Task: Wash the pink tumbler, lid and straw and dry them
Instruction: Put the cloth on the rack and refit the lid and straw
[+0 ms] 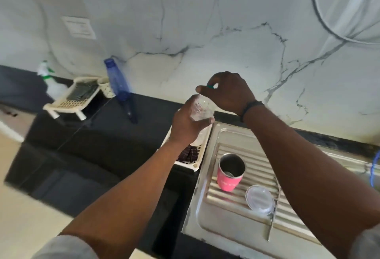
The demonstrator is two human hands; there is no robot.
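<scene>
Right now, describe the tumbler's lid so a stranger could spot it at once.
Find the ribbed steel drainboard right of the black counter. The lid lies flat there, just right of the upright pink tumbler: a clear round disc, beside the thin metal straw.

Single view only, head-worn, wide-angle; no second view to overlap with. Camera sits above and behind both forearms, which enter from the bottom edge and converge near frame centre. It faces forward and down, toward the marble-patterned wall [205, 22] that fills the upper half. Horizon tilted: the black countertop [86, 135] back edge runs from upper left down to the right. The steel drainboard [230, 213] lies near, at lower right, its front edge cut by the frame bottom. The far left end of the countertop is more distant and blurred. Straight lines bow toward the frame edges, typical of the lens.
</scene>
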